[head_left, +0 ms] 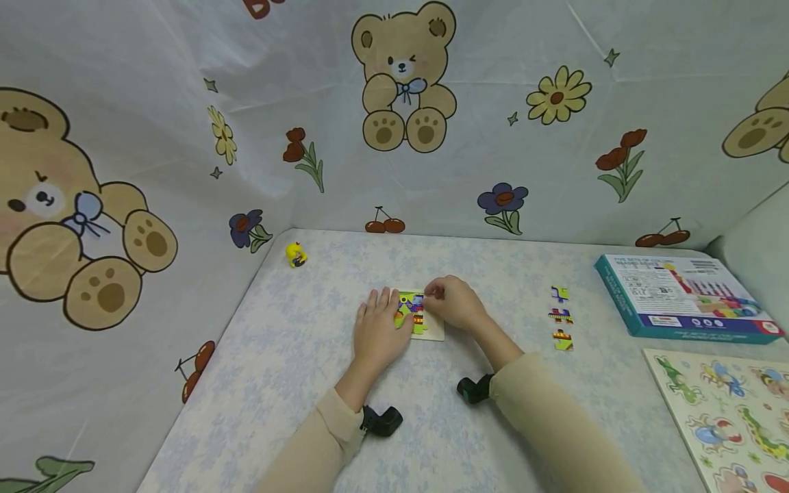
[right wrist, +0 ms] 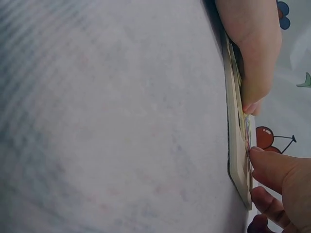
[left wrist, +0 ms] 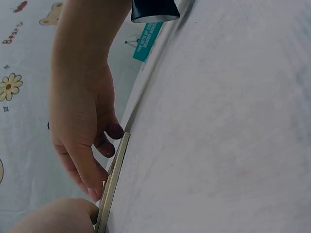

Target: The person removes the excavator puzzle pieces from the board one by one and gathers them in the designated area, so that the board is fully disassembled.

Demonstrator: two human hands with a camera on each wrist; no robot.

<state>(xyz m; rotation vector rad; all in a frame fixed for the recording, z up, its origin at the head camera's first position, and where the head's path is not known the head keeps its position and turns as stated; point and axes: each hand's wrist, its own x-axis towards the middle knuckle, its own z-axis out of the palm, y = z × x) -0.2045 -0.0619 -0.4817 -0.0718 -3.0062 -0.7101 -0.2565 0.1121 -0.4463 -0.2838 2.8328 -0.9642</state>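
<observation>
the left hand point(head_left: 381, 330) lies flat and palm down, fingers straight and a little spread, over the left side of a small board point(head_left: 435, 332), with its thumb pressing on the picture pieces point(head_left: 407, 303) set there. the right hand point(head_left: 457, 302) is bent at the fingers, its fingertips touching down at the board's upper right; whether it pinches a piece cannot be told, since the fingers hide the spot. the board rests flat on the table point(head_left: 290, 370), in front of the person and between the two hands; its pieces, yellow-green with purple and red, fill the part by the left thumb, and a pale bare strip shows along the right and bottom. a black wrist camera point(head_left: 383, 422) sits at the left cuff and another black camera point(head_left: 474, 390) at the right, both sleeves being cream. to the right of the right hand, well apart from the board, three loose pieces point(head_left: 561, 316) lie in a column. farther right is a flat teal-edged box point(head_left: 684, 294), and nearer the person an insect board point(head_left: 703, 409), cut off by the view. a yellow toy point(head_left: 296, 255) stands near the table's far left corner. behind hangs a white cloth point(head_left: 493, 41) printed with bears, flowers and cherries.
</observation>
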